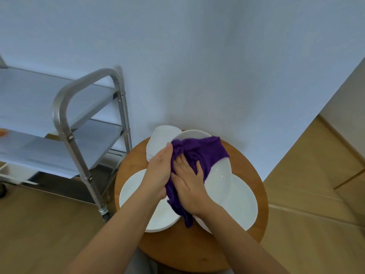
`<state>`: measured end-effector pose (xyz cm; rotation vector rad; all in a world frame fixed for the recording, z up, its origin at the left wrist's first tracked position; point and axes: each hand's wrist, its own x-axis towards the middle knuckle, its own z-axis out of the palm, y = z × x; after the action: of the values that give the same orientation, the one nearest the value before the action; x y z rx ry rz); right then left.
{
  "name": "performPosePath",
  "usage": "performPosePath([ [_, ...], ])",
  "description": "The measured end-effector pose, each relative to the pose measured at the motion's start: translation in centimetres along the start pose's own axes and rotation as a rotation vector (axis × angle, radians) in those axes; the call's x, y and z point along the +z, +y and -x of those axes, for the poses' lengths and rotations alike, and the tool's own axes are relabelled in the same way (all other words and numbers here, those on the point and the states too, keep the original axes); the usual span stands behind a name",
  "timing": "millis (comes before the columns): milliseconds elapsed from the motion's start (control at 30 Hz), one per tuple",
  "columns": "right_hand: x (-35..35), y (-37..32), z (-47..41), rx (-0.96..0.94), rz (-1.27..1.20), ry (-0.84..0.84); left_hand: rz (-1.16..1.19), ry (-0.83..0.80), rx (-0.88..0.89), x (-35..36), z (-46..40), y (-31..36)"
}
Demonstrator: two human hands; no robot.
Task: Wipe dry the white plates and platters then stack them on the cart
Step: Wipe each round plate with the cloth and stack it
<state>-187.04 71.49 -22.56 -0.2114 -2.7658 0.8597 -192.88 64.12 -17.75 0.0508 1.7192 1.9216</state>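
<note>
A white oval platter (221,171) is tilted up above a round wooden table (258,175), draped with a purple cloth (199,153). My left hand (160,171) grips the platter's left edge. My right hand (189,184) lies flat on the cloth, pressing it against the platter's face. Under them lie a large white plate (136,188) at the left and another (241,202) at the right. A stack of smaller white plates (160,139) stands at the table's back left. The steel cart (65,123) is at the left.
The cart's metal shelves (39,99) show nothing on them, and its handle and leg stand close to the table's left side. A white wall runs behind the table. Wooden floor lies at the front left and right.
</note>
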Motion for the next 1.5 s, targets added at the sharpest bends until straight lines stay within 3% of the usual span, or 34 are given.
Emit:
performPosePath([
  [100,-0.8,0.5,2.0,-0.083,-0.028,-0.199,0.024,0.041,0.0,-0.7,-0.5,0.4],
  [333,-3.4,4.1,4.6,-0.237,0.462,-0.388,0.003,0.014,-0.077,-0.8,-1.3,0.2],
  [467,-5.3,7.0,5.1,-0.278,0.683,-0.466,-0.107,-0.129,-0.018,-1.5,-1.9,1.1],
  [567,-7.6,8.1,4.0,-0.342,0.844,-0.536,-0.247,-0.215,-0.089,-1.5,-1.8,1.5],
  [700,-10.6,8.0,1.3,-0.53,1.134,-0.593,-0.389,-0.311,-0.188,-0.7,-1.7,1.4],
  [867,-11.4,6.4,-1.6,-0.809,1.354,-0.575,-0.565,-0.415,-0.154,-0.3,-1.9,2.4],
  [967,-11.6,6.7,-2.0,-0.771,1.304,-0.474,-0.512,-0.338,-0.114,-1.1,-2.3,3.3],
  [1200,-7.2,7.1,1.0,-0.317,0.843,-0.4,-0.165,-0.09,-0.048,-2.0,-3.5,4.1],
  [1400,-1.7,3.6,2.4,-0.174,0.251,-0.365,0.015,0.029,-0.095,-0.2,-2.5,1.4],
  [1500,-1.2,2.0,0.8,-0.095,0.016,-0.259,0.09,0.102,-0.15,0.2,-2.0,-0.1],
])
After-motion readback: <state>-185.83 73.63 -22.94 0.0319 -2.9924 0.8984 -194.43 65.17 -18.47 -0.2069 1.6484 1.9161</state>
